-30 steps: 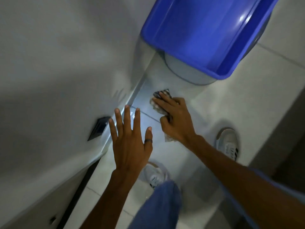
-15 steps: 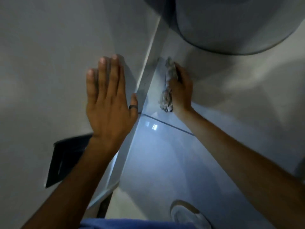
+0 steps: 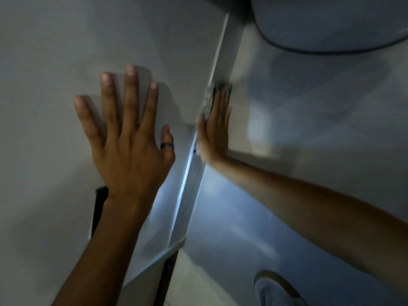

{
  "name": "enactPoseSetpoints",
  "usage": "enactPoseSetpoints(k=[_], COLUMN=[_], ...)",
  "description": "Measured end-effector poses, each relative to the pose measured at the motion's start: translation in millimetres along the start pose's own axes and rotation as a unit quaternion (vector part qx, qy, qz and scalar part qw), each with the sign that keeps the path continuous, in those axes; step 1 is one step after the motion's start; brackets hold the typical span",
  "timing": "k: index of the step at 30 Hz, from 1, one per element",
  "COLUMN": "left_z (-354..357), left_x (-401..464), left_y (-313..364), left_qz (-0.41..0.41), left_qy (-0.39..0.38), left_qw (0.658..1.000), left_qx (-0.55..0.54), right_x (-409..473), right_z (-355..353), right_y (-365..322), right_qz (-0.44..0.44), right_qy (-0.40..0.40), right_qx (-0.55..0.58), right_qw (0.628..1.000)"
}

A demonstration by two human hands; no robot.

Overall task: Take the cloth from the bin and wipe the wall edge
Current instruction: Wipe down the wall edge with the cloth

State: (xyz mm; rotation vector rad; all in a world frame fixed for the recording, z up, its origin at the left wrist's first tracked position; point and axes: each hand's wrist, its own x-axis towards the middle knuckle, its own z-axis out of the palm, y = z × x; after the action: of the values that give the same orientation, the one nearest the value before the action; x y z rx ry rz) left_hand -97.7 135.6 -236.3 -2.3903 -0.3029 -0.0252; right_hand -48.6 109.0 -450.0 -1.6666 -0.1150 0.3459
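Observation:
My right hand (image 3: 215, 127) is flat and blurred, pressing a crumpled patterned cloth (image 3: 207, 100) against the wall edge (image 3: 223, 49), the pale strip where the wall meets the tiled floor. Only a sliver of cloth shows beside the fingers. My left hand (image 3: 127, 142), with a dark ring on the thumb, rests flat on the grey wall (image 3: 55, 85), fingers spread and holding nothing. The bin (image 3: 331, 23) shows only as a rounded grey base at the top right.
A dark rectangular plate (image 3: 99, 208) sits on the wall behind my left wrist. A white shoe (image 3: 276, 290) stands on the glossy floor tiles (image 3: 287, 184) at the bottom right. A dark gap (image 3: 165, 281) runs below the wall strip.
My right hand slid the cloth down along the wall edge, away from the bin. My left hand settled flat on the wall with fingers spread. The camera moved lower and closer.

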Motion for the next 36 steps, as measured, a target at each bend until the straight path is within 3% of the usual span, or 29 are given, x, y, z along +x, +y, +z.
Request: enactPoseSetpoints(k=[3, 5, 9, 13, 16, 20, 23, 25, 28, 32, 36], left_z=[4, 5, 9, 10, 11, 15, 19, 21, 22, 25, 16], left_x=[1, 1, 9, 11, 8, 9, 7, 7, 9, 11, 15], left_y=[1, 5, 12, 12, 13, 11, 10, 10, 11, 10, 12], left_qz=[-0.007, -0.020, -0.042, -0.043, -0.037, -0.040, -0.039, -0.038, -0.037, -0.020, -0.014], left_qy=[0.017, 0.017, 0.013, 0.008, 0.015, 0.023, 0.032, 0.036, 0.038, 0.044, 0.030], left_qw=[0.999, 0.998, 0.997, 0.998, 0.998, 0.997, 0.996, 0.996, 0.996, 0.995, 0.996], left_qx=[0.032, 0.053, 0.058, 0.050, 0.056, 0.064, 0.071, 0.068, 0.068, 0.084, 0.085], right_x=[-106, -112, 11, 136, 159, 47, -91, -122, -49, 95, 143], right_z=[1, -4, -23, -49, -48, -17, 3, 9, 0, -29, -42], right_y=[14, 15, -2, -25, -37, -24, -7, 11, 10, -19, -42], right_qz=[-0.014, -0.026, -0.054, -0.012, 0.038, 0.016, 0.019, -0.014, -0.023, 0.007, 0.052], right_qy=[-0.128, -0.149, -0.081, 0.010, 0.028, 0.051, -0.069, -0.113, -0.092, 0.001, 0.041], right_qx=[-0.010, -0.040, -0.086, 0.003, 0.042, 0.041, 0.034, 0.004, -0.020, 0.049, 0.073], right_qw=[0.992, 0.988, 0.992, 1.000, 0.998, 0.998, 0.997, 0.993, 0.995, 0.999, 0.995])
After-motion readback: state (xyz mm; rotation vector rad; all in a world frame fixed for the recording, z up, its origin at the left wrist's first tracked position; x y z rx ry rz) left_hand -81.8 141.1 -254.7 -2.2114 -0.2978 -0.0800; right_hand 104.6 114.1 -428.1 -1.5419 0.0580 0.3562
